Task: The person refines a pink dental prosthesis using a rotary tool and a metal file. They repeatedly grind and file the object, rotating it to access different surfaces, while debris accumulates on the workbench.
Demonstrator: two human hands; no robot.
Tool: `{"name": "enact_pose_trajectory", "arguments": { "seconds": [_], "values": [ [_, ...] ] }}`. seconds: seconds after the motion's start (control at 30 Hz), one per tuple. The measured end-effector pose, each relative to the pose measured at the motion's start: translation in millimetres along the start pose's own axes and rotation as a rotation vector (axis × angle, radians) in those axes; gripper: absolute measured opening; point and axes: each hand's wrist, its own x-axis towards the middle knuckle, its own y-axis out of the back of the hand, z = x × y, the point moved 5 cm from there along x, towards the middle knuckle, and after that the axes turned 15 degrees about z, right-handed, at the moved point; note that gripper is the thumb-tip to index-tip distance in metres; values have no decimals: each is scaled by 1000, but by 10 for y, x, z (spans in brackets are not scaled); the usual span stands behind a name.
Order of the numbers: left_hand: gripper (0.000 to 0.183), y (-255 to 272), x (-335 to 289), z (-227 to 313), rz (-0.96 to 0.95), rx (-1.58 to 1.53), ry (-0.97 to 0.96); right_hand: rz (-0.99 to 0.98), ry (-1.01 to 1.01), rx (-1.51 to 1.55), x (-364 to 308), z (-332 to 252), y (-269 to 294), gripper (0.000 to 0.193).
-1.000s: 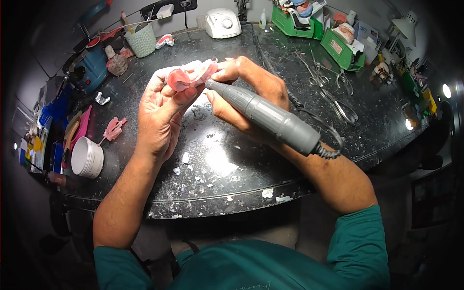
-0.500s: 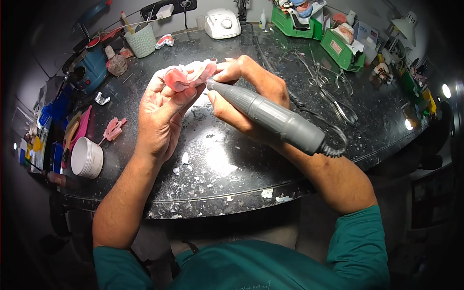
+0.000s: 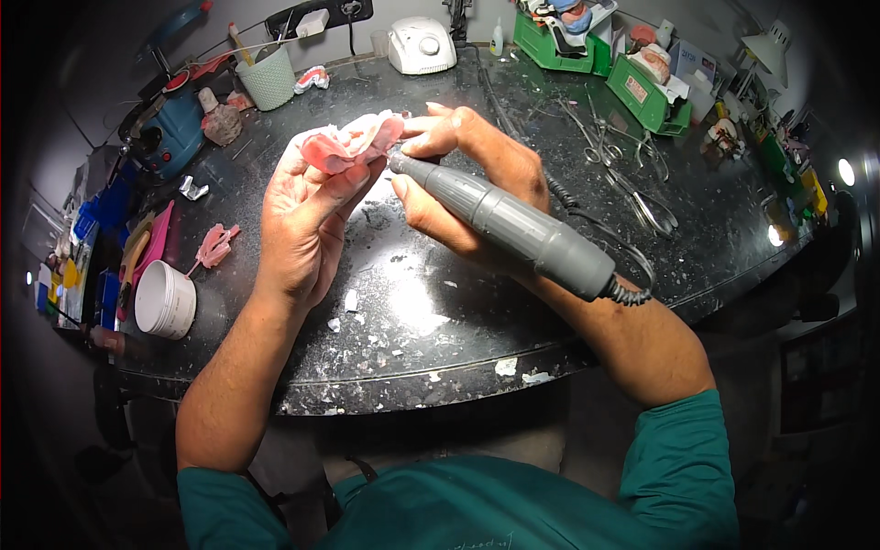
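Observation:
My left hand point(image 3: 302, 206) is closed on a pink denture base point(image 3: 344, 148), gripping it between thumb and fingers above the bench. In my right hand point(image 3: 500, 158) is a grey rotary handpiece point(image 3: 509, 220), held like a pen with the thumb below and the fingers above. Its nose points at the denture base's right side, very close to it. Whether the bur touches the pink material is too small to tell. A coiled black cord point(image 3: 631, 295) runs from the handpiece's rear end.
Left of my forearm stand a white tub point(image 3: 166, 300) and a pink branching piece point(image 3: 215, 246). Metal scissors and pliers point(image 3: 632, 188) lie right. A white control box point(image 3: 422, 46), a textured cup point(image 3: 268, 80) and green bins point(image 3: 649, 96) line the back. White scraps dot the dark bench point(image 3: 440, 367).
The denture base has turned and tilted in my left hand, showing its ridge differently. The handpiece has shifted very slightly, its rear end a little lower. Both hands keep their hold.

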Motion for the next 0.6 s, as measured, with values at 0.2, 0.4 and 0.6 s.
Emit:
{"name": "enact_pose_trajectory", "arguments": {
  "seconds": [0.2, 0.4, 0.6],
  "values": [
    [31, 7, 0, -3, 8, 5, 2, 11, 13, 26, 3, 20, -10, 20],
    [36, 25, 9, -12, 13, 12, 9, 7, 8, 25, 2, 18, -11, 20],
    [42, 3, -7, -14, 6, 39, 22, 14, -52, 48, -16, 38, 9, 22]
  ]
}}
